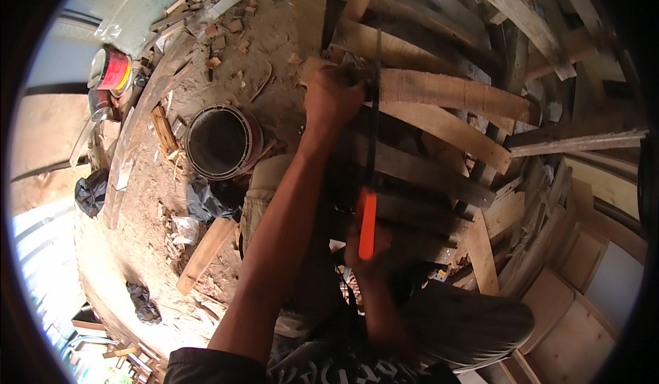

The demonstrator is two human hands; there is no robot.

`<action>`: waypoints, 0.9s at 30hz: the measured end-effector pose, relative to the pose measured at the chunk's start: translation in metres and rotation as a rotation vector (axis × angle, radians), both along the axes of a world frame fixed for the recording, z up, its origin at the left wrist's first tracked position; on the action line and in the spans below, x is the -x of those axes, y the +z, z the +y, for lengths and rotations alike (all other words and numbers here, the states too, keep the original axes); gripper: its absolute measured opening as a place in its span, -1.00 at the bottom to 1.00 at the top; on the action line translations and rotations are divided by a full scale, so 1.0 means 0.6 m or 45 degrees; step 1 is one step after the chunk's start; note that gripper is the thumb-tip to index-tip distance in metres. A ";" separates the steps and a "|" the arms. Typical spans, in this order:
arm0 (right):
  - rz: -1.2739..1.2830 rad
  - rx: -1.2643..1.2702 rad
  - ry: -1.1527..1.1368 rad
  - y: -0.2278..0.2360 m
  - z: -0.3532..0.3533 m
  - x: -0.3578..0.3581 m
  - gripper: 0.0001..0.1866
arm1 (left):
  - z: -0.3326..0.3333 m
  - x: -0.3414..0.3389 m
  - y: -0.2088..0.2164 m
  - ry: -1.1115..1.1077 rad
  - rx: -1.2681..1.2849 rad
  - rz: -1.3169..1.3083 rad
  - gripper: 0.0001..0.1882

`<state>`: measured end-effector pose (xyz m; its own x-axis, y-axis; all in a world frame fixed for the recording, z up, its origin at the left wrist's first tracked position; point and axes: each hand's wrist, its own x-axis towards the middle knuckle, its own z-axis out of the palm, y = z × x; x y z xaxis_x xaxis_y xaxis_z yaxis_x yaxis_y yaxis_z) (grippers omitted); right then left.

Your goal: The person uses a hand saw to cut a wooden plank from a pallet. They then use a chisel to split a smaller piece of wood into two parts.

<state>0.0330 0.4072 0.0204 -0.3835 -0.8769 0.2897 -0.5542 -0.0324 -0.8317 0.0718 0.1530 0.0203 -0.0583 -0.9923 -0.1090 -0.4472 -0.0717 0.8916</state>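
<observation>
In my right hand (371, 248), partly in shadow, is a handsaw (368, 222) with an orange handle. Its thin dark blade points away from me and lies across a wooden board (453, 94). My left hand (334, 97) is closed over the left end of that board, just left of the blade. I cannot tell how deep the blade sits in the wood. A second board (439, 131) lies close below the first, and more planks (395, 46) stretch out beyond the cut.
Left of my knee stands an open round bucket (218, 142). Wood offcuts (218, 40) litter the dirt floor, with a red-labelled can (112, 69) at far left. A black plastic bag (209, 200) lies near the bucket. Curved timbers (525, 20) and wooden panels (583, 267) crowd the right side.
</observation>
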 end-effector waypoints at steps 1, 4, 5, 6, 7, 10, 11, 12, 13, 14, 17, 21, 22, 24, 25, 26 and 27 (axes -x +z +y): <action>0.001 -0.041 -0.002 -0.003 0.004 0.003 -0.89 | -0.002 0.000 -0.005 -0.017 0.051 -0.019 -0.48; -0.074 -0.121 -0.011 0.013 -0.008 0.005 -0.92 | 0.008 0.000 0.012 0.028 -0.019 -0.044 -0.50; -0.150 -0.097 -0.013 0.022 -0.038 0.008 -0.92 | 0.018 -0.002 0.013 0.040 -0.088 -0.036 -0.50; -0.215 -0.051 -0.020 0.029 -0.065 0.010 -0.91 | 0.013 0.001 0.020 0.046 -0.134 -0.016 -0.50; -0.145 0.002 -0.014 0.017 -0.054 0.009 -0.92 | 0.007 0.003 0.027 0.052 -0.179 0.005 -0.51; -0.047 0.044 0.016 -0.007 0.004 0.012 -0.93 | 0.005 0.008 0.049 -0.057 -0.212 -0.028 -0.53; -0.090 -0.028 0.022 0.004 0.014 0.009 -0.93 | 0.008 0.003 0.044 -0.035 -0.181 0.006 -0.53; -0.132 -0.101 0.027 0.012 0.017 0.007 -0.93 | 0.011 -0.001 0.039 -0.015 -0.150 0.040 -0.54; -0.141 -0.172 0.023 0.009 0.003 0.012 -0.93 | 0.013 -0.004 0.034 0.004 -0.120 0.074 -0.54; -0.149 -0.254 0.007 0.014 -0.025 0.017 -0.93 | 0.018 -0.003 0.028 0.040 -0.169 0.135 -0.54; -0.031 -0.131 -0.052 0.003 -0.024 0.017 -0.92 | 0.018 -0.002 0.012 0.104 -0.235 0.233 -0.53; 0.109 -0.050 -0.137 -0.018 0.001 0.012 -0.94 | 0.009 0.005 0.022 0.039 -0.087 0.059 -0.54; 0.068 -0.127 -0.123 0.001 -0.010 0.007 -0.94 | 0.019 0.000 0.021 0.019 -0.071 -0.008 -0.54; -0.205 -0.430 0.006 0.035 -0.048 0.020 -0.94 | 0.009 -0.007 0.000 0.084 -0.179 0.229 -0.53; -0.167 -0.385 -0.001 0.034 -0.036 0.018 -0.94 | 0.010 -0.002 -0.007 0.108 -0.238 0.354 -0.52; -0.126 -0.334 -0.010 0.029 -0.028 0.015 -0.93 | 0.012 0.003 0.002 0.079 -0.233 0.264 -0.50; -0.094 -0.273 -0.007 0.021 -0.018 0.013 -0.92 | 0.008 0.003 0.013 0.065 -0.214 0.171 -0.49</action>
